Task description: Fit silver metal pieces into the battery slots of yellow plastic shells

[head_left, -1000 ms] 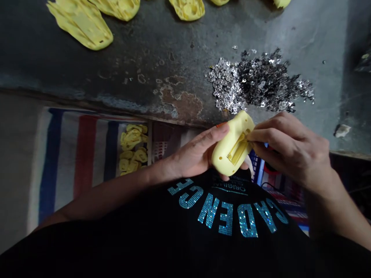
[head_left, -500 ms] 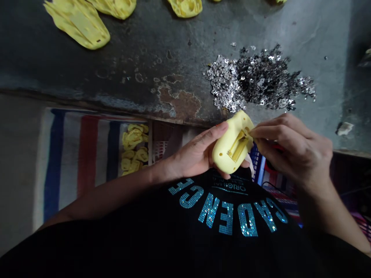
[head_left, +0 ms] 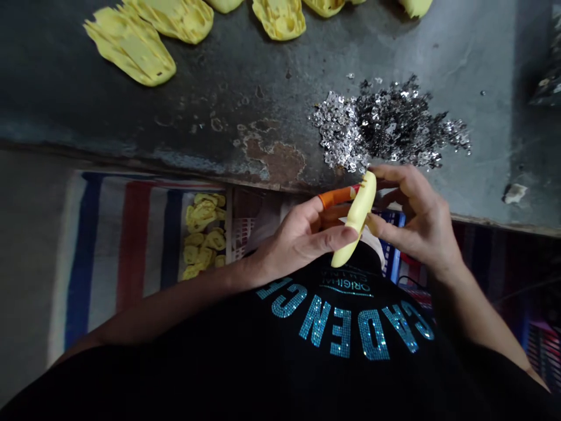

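A yellow plastic shell (head_left: 360,210) is turned edge-on above my lap, just off the table edge. My left hand (head_left: 302,240) grips it, thumb on the near side and fingers behind. An orange finger cover (head_left: 333,197) is on one finger of that hand. My right hand (head_left: 416,219) curls at the shell's other side, fingers at its upper end and thumb against its side. The shell's battery recess is turned out of sight. Just beyond the hands, a pile of small shiny metal contact plates (head_left: 390,126) lies on the table.
More yellow shells (head_left: 135,49) lie along the far part of the worn grey table (head_left: 210,99). Below its edge, at the left, a box holds yellow parts (head_left: 204,237) beside a striped sheet (head_left: 131,234). A blue basket (head_left: 394,251) stands under my right hand.
The shell has turned from its recessed face showing to edge-on. My right hand has moved left from pinching at the recess to holding the shell's side and upper end.
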The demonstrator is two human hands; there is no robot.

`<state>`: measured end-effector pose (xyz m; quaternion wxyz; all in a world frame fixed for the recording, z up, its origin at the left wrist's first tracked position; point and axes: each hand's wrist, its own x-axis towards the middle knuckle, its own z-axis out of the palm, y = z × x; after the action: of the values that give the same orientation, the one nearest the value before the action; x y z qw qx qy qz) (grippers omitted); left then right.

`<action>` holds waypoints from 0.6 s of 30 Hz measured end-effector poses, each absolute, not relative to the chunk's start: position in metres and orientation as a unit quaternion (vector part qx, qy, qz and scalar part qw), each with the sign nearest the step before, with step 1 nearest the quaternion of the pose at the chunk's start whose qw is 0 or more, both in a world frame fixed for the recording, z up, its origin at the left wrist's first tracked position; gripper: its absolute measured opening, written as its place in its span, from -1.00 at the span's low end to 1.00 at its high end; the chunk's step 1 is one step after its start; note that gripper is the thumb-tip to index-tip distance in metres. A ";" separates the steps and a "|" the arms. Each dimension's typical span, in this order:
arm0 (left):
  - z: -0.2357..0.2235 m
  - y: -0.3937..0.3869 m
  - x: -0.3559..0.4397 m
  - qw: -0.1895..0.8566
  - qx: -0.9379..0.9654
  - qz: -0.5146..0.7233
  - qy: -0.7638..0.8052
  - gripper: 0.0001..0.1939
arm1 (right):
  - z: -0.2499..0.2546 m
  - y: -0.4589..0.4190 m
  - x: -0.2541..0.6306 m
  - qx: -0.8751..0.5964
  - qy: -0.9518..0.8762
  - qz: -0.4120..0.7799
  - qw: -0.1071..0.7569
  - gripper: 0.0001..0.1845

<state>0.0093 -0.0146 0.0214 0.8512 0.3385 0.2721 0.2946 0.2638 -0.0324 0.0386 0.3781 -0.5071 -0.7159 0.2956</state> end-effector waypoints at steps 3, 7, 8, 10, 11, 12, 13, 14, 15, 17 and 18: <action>0.025 -0.017 -0.002 0.840 0.384 0.259 0.284 -0.20 | 0.032 -0.044 0.256 -0.510 -0.707 0.241 0.428 -0.34; 0.028 -0.015 -0.002 0.818 0.419 0.254 0.302 -0.32 | 0.027 -0.061 0.250 -0.524 -0.695 0.150 0.470 -0.25; 0.029 -0.014 0.000 0.811 0.427 0.268 0.295 -0.40 | 0.027 -0.064 0.250 -0.530 -0.694 0.128 0.470 -0.24; 0.027 -0.011 0.004 0.802 0.438 0.292 0.282 -0.52 | 0.028 -0.069 0.249 -0.538 -0.697 0.095 0.465 -0.20; 0.026 -0.010 0.006 0.806 0.433 0.293 0.278 -0.55 | 0.028 -0.070 0.250 -0.540 -0.696 0.088 0.465 -0.19; 0.024 -0.008 0.007 0.817 0.414 0.290 0.276 -0.54 | 0.029 -0.070 0.251 -0.542 -0.695 0.097 0.463 -0.18; 0.022 -0.007 0.008 0.835 0.386 0.281 0.274 -0.51 | 0.028 -0.067 0.253 -0.541 -0.693 0.125 0.460 -0.19; 0.020 -0.005 0.008 0.854 0.353 0.273 0.267 -0.47 | 0.027 -0.063 0.256 -0.537 -0.687 0.170 0.459 -0.19; 0.018 -0.003 0.006 0.872 0.322 0.270 0.253 -0.41 | 0.026 -0.056 0.260 -0.528 -0.680 0.218 0.460 -0.21; 0.017 0.001 -0.001 0.890 0.283 0.279 0.225 -0.22 | 0.021 -0.040 0.269 -0.516 -0.671 0.268 0.460 -0.35; 0.018 0.003 -0.006 0.889 0.278 0.288 0.221 -0.13 | 0.018 -0.030 0.273 -0.523 -0.675 0.255 0.454 -0.49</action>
<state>-0.0057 0.0034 0.0178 0.8894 0.2780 0.2213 0.2876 0.2734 -0.0302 0.0181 0.4540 -0.5227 -0.6749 0.2552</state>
